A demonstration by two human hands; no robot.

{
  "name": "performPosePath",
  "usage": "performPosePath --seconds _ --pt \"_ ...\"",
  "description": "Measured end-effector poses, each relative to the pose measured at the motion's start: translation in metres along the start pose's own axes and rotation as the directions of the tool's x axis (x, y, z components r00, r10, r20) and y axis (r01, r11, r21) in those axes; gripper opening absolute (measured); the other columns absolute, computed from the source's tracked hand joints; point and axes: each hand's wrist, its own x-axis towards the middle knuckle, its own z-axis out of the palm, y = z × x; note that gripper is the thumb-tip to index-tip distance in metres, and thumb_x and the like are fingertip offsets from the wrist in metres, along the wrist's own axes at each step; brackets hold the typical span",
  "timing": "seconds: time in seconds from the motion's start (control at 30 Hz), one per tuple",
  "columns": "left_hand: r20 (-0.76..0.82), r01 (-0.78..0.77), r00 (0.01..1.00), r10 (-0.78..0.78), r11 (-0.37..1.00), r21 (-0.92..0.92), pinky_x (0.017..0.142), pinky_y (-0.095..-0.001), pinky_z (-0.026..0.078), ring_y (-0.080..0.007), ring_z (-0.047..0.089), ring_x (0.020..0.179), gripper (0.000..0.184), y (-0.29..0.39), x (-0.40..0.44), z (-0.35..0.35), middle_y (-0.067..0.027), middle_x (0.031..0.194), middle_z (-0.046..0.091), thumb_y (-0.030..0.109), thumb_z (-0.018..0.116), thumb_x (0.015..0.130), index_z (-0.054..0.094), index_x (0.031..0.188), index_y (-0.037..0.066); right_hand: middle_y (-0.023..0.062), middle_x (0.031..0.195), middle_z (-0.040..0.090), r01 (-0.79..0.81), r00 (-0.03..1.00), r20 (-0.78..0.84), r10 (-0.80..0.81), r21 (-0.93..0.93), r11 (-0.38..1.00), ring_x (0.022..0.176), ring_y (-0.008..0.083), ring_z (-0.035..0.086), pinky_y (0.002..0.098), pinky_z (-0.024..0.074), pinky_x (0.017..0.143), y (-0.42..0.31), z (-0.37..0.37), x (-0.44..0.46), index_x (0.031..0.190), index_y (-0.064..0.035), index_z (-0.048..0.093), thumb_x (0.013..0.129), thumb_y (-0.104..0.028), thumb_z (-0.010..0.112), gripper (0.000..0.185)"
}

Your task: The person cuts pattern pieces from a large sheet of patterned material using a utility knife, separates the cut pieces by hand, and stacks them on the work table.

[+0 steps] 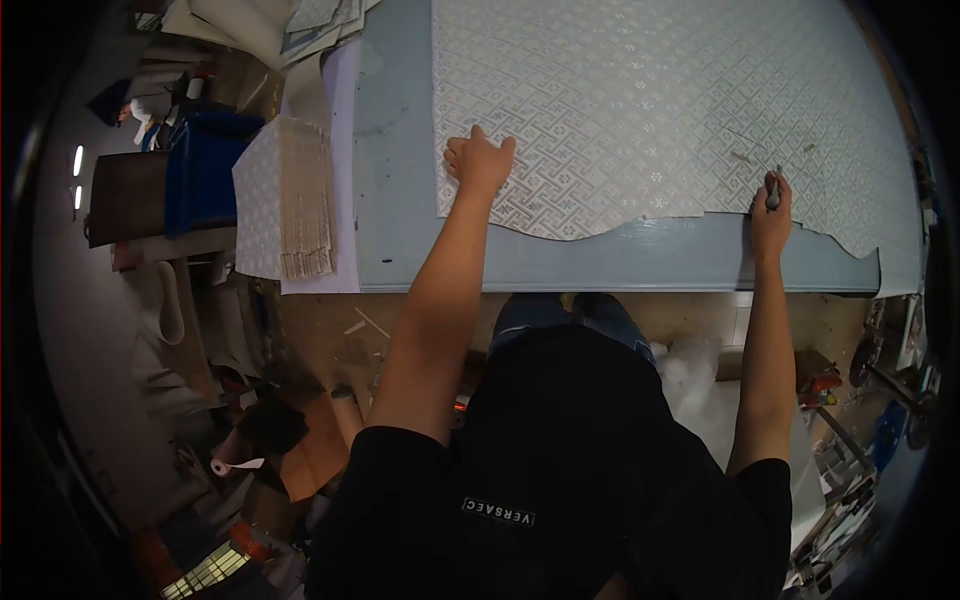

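A large pale sheet [590,120] with a silvery lattice and flower pattern lies over a blue-grey table [620,260]. Its near edge is wavy. My left hand [482,164] rests on the sheet near its left edge, thumb and fingers apart. On the right, my right hand [774,222] is closed around a small dark hand tool [773,196], close to the sheet's near edge. The grip hides much of the tool, so its exact kind does not show. Small brownish marks or scraps sit on the sheet just beyond that hand.
Left of the sheet stands a thick stack of patterned pieces [285,200]. More loose sheets [320,20] lie at the back left. A blue chair-like object [208,170] is farther left. Rolls and an orange-brown sheet [315,450] clutter the floor; a clear plastic bag [690,375] lies below the table.
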Motion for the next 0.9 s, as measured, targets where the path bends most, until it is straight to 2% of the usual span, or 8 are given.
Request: performPosePath --seconds 0.2,0.3,0.4,0.47,0.53,0.67,0.8,0.9 --pt "-0.040 0.018 0.999 -0.022 0.997 -0.081 0.112 -0.0553 0.030 -0.0446 0.039 0.130 0.063 0.000 0.018 0.002 -0.0283 0.138 0.044 0.042 0.076 0.082 0.063 0.124 -0.003 0.0158 0.136 0.065 -0.006 1.000 0.006 0.005 0.155 0.988 0.125 0.0260 0.063 0.0341 0.0481 0.103 0.028 0.013 0.002 0.138 -0.0037 0.055 0.100 -0.008 0.058 0.039" --pt "-0.148 0.027 0.988 -0.052 0.986 -0.167 0.106 -0.0520 0.040 -0.0434 0.050 0.124 0.058 -0.004 0.016 -0.016 -0.0271 0.128 0.056 0.036 0.079 0.080 0.064 0.120 -0.004 0.0164 0.138 0.063 0.035 0.999 -0.021 -0.032 0.144 0.989 0.127 0.0262 0.062 0.0339 0.0476 0.104 0.032 0.012 0.000 0.141 -0.0024 0.052 0.100 -0.006 0.056 0.041" --pt "0.027 -0.026 0.999 0.033 0.967 -0.252 0.093 -0.0469 0.051 -0.0400 0.064 0.109 0.057 -0.028 0.028 -0.021 -0.0231 0.113 0.067 0.032 0.081 0.078 0.064 0.121 -0.002 0.0166 0.140 0.062 0.079 0.997 -0.026 -0.076 0.168 0.983 0.129 0.0255 0.061 0.0332 0.0494 0.101 0.040 0.023 0.007 0.144 -0.0044 0.050 0.101 -0.008 0.055 0.043" --pt "-0.081 -0.178 0.984 0.159 0.899 -0.401 0.083 -0.0450 0.056 -0.0377 0.070 0.097 0.050 -0.044 0.023 -0.016 -0.0201 0.101 0.072 0.031 0.082 0.077 0.068 0.113 -0.001 0.0163 0.139 0.063 -0.066 0.998 0.005 0.066 0.146 0.987 0.128 0.0268 0.062 0.0335 0.0472 0.105 0.031 0.017 0.004 0.143 -0.0027 0.050 0.099 -0.005 0.055 0.044" --pt "0.084 -0.263 0.954 0.289 0.936 -0.233 0.085 -0.0451 0.055 -0.0380 0.069 0.099 0.039 -0.060 0.024 -0.023 -0.0203 0.104 0.071 0.029 0.082 0.078 0.071 0.103 0.000 0.0163 0.137 0.065 0.034 0.999 -0.035 -0.030 0.140 0.990 0.126 0.0272 0.063 0.0336 0.0481 0.104 0.041 0.018 0.003 0.142 -0.0037 0.051 0.099 -0.006 0.056 0.044" --pt "-0.071 -0.406 0.912 0.404 0.914 -0.018 0.078 -0.0446 0.054 -0.0388 0.069 0.087 0.032 -0.074 0.018 -0.020 -0.0214 0.094 0.072 0.025 0.079 0.083 0.071 0.102 0.000 0.0145 0.132 0.068 -0.009 1.000 -0.020 0.009 -0.002 1.000 0.116 0.0247 0.069 0.0337 0.0540 0.091 0.012 0.007 -0.002 0.138 -0.0072 0.054 0.100 -0.011 0.057 0.039" --pt "-0.087 -0.333 0.939 0.332 0.818 -0.470 0.072 -0.0415 0.051 -0.0354 0.067 0.079 0.025 -0.064 0.003 -0.047 -0.0212 0.090 0.068 0.022 0.068 0.095 0.063 0.103 -0.002 0.0109 0.129 0.070 -0.181 0.984 0.033 0.178 0.119 0.976 0.116 0.0217 0.069 0.0315 0.0539 0.090 -0.014 0.002 -0.003 0.137 -0.0087 0.055 0.099 -0.011 0.060 0.038" --pt "-0.152 -0.247 0.967 0.203 0.887 -0.391 0.074 -0.0407 0.052 -0.0347 0.068 0.082 0.025 -0.099 0.021 -0.064 -0.0210 0.091 0.069 0.020 0.064 0.098 0.062 0.109 -0.002 0.0091 0.125 0.072 -0.088 0.995 -0.027 0.091 0.089 0.992 0.104 0.0219 0.072 0.0327 0.0557 0.083 -0.009 0.004 -0.004 0.137 -0.0105 0.055 0.097 -0.010 0.060 0.041"
